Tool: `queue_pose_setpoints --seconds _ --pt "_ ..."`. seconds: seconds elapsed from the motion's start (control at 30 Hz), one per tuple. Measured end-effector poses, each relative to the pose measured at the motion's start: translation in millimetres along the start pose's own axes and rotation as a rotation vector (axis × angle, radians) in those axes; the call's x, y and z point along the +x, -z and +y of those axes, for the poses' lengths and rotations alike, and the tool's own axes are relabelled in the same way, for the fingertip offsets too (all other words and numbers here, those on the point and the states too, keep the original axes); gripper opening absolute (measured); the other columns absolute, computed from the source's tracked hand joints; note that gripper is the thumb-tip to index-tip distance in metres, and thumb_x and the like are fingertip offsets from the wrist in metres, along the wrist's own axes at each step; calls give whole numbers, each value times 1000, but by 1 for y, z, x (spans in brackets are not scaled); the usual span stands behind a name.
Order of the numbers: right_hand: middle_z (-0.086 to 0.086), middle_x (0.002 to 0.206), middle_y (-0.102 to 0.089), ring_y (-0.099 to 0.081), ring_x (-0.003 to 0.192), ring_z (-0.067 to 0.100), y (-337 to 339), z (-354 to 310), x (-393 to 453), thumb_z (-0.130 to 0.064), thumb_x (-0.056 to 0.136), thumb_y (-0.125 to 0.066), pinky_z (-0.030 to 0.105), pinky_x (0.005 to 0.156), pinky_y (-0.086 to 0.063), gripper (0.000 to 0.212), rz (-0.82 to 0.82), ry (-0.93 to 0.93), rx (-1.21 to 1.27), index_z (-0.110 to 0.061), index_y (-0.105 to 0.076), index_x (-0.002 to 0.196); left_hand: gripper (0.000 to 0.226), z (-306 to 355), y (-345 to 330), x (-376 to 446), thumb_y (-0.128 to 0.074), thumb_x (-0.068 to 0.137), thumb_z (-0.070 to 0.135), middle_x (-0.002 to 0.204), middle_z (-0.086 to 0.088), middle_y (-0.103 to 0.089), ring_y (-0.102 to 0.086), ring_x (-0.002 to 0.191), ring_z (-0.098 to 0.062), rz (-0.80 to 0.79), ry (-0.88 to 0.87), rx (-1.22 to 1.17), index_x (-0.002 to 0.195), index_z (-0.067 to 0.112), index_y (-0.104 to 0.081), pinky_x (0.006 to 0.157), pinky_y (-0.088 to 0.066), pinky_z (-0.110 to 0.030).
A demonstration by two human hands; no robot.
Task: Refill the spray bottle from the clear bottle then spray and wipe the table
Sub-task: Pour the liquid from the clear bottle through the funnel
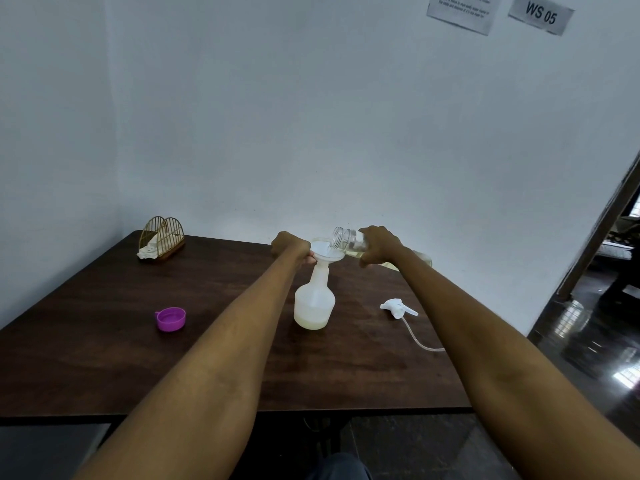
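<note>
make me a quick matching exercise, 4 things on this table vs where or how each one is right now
Things:
1. funnel
2. clear bottle
3. purple cap
4. spray head

States:
a. tipped over the funnel, gripped by the right hand
b. lying on the table, right of the spray bottle
c. sitting in the spray bottle's neck
d. open side up, left on the table

Pairs: 1-c, 2-a, 3-d, 4-b

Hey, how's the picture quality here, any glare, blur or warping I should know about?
Head view: wide-angle warping bends the door frame and stretches both forearms; window glare streaks the glossy floor at right; the wall signs are soft, small print unreadable; light is even and dim, and the clear bottle and funnel are slightly washed out.
</note>
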State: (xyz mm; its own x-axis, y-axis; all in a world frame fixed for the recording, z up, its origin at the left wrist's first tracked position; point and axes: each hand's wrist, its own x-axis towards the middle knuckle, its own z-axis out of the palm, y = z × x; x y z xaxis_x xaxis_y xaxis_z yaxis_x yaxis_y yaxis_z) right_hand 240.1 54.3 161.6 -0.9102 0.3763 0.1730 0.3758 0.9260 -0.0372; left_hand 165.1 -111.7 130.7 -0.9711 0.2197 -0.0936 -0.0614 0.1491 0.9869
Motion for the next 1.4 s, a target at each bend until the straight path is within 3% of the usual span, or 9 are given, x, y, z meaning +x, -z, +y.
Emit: queue_pose_setpoints --seconds 0.17,0.33,0.47,0.57,0.63,0.87,1.03,1.3,1.4 --pt "8 110 -61 -56 105 27 -1 1 -1 -13 64 -78 29 69 -37 51 8 -2 4 -6 -56 109 26 0 -2 1 -62 81 -10 57 -10 -56 -51 22 -9 7 -1 6 60 0 -51 54 -55 -23" --pt "8 106 -62 -58 99 27 -1 2 -1 -13 64 -77 29 68 -39 43 1 -6 2 -7 -57 102 26 1 0 -3 -64 81 -9 80 -17 -66 -73 66 -25 7 -3 -34 60 1 -51 50 -53 -20" --pt "8 106 -62 -57 100 27 -1 1 -2 -13 64 -77 29 68 -38 38 -1 2 0 -11 -54 95 26 2 -1 -2 -64 81 -9 86 -19 -68 -71 62 -20 10 -1 -26 61 0 -51 55 -54 -22" --pt "9 107 -61 -57 101 27 -2 1 -1 -13 64 -76 29 68 -38 37 -2 5 4 -13 -52 92 26 1 -2 1 -63 81 -9 77 -16 -65 -54 26 -9 18 -2 12 61 1 -51 55 -55 -23" --pt "9 107 -61 -57 101 27 -2 2 -1 -13 64 -77 29 68 -39 40 2 -2 8 -8 -56 99 25 1 -2 2 -63 82 -8 73 -15 -63 -49 20 -8 15 -1 25 62 1 -52 54 -54 -22" --pt "8 106 -62 -57 98 27 -3 3 0 -13 63 -77 29 67 -39 43 -5 -5 4 -6 -57 100 22 0 -2 3 -60 83 -9 57 -9 -57 -49 20 -8 1 5 10 64 -1 -53 62 -57 -26" --pt "9 105 -62 -57 98 27 -2 3 0 -14 62 -78 29 68 -40 44 -4 -1 -5 -6 -57 101 15 1 -1 0 -62 81 -8 66 -12 -62 -57 30 -11 1 -5 11 69 -1 -57 49 -53 -21" --pt "9 106 -62 -58 98 27 -3 3 0 -14 63 -78 29 68 -41 44 -7 0 1 -6 -58 102 21 0 -3 2 -63 82 -7 72 -15 -64 -49 20 -8 5 -9 23 65 0 -54 56 -55 -22" --pt "9 105 -63 -59 97 28 -2 3 -1 -13 63 -78 29 67 -40 44 -6 -6 12 -6 -58 101 15 1 -2 0 -63 82 -8 69 -14 -63 -55 27 -10 -3 -10 7 70 -1 -57 45 -52 -18"
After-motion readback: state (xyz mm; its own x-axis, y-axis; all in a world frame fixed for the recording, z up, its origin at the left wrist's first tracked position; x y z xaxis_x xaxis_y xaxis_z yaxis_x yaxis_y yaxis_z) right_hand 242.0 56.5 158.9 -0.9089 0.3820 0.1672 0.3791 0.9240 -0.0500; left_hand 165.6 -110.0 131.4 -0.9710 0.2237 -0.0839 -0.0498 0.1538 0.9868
